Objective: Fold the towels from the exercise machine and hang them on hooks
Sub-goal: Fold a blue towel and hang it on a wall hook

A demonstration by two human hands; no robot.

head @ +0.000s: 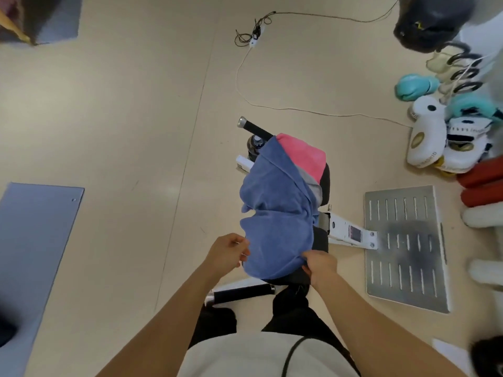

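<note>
The blue towel (275,213), topmost on the exercise machine (351,232), was pinched at its near edge by the left hand (227,254) and right hand (322,269), so lifting it clear for folding seemingly came next.

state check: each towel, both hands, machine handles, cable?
blue towel: draped on the machine, top layer, unfolded
pink towel: under the blue, partly covered
grey towel: only an edge shows
left hand: pinches the blue towel's edge
right hand: grips its near edge
white cable: loose on the floor
</note>
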